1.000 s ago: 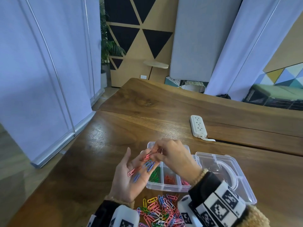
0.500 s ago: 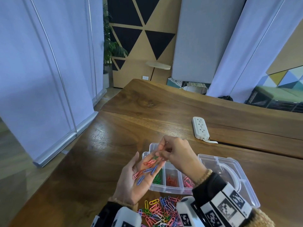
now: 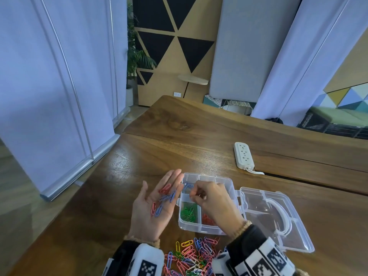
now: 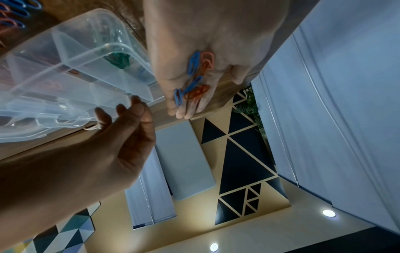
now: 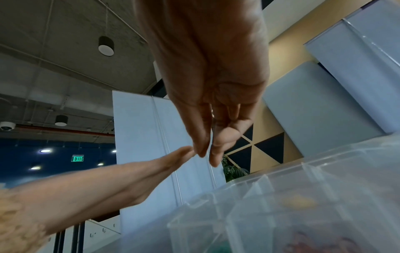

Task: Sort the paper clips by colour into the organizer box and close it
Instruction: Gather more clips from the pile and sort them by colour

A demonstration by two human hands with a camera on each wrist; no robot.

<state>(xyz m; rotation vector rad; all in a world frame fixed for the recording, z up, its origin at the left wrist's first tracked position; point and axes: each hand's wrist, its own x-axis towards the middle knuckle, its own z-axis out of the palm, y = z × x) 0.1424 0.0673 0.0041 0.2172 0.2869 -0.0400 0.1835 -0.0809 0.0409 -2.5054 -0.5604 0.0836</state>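
Left hand (image 3: 153,208), palm up and flat, carries about seven red and blue clips (image 3: 163,198); right hand (image 3: 211,200) hovers over organizer box (image 3: 229,183), fingertips together, contents indiscernible.

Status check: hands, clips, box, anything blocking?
Left hand flat, palm up, red and blue clips resting on it. Right hand over the open box; grip contents unclear. Loose clips unsorted. Nothing blocking.

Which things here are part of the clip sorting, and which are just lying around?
Part of the job:
- organizer box with its open lid
- clips on the left hand
- right hand over the box
- loose clip pile

Lying about:
- white power strip
- potted plant
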